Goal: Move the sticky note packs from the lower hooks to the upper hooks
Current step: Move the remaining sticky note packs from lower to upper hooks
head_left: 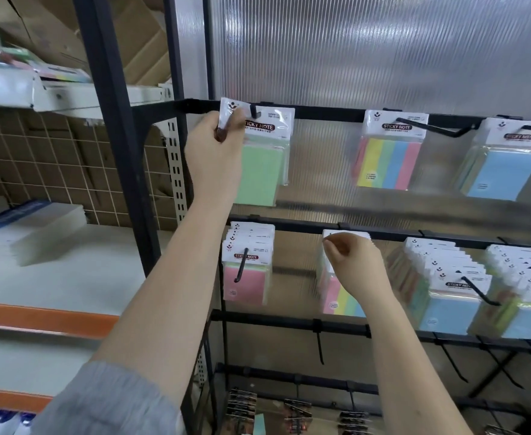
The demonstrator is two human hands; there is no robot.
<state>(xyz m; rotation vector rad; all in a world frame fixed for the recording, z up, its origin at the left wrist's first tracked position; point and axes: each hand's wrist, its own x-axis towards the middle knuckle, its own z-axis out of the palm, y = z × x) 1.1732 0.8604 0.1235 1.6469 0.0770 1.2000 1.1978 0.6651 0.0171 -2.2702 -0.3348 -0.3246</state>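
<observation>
My left hand [215,152] grips the white header of a green sticky note pack [259,171] at the upper rail, right by the leftmost upper hook [254,110]. Another pack hangs just behind it. My right hand [350,265] pinches the top of a striped pink-yellow-green pack [336,296] at the second lower hook, whose tip is hidden. A stack of pink packs [247,271] hangs on the lower left hook. Upper hooks to the right carry a striped pack [389,152] and a blue pack [502,164]. Blue packs [446,293] fill the lower right hooks.
A black upright post [116,136] stands left of the rack, with white shelves and boxes [29,233] beyond it. Below the lower rail run more black bars with bare hooks [320,343] and rows of binder clips [295,412]. A ribbed translucent panel backs the rack.
</observation>
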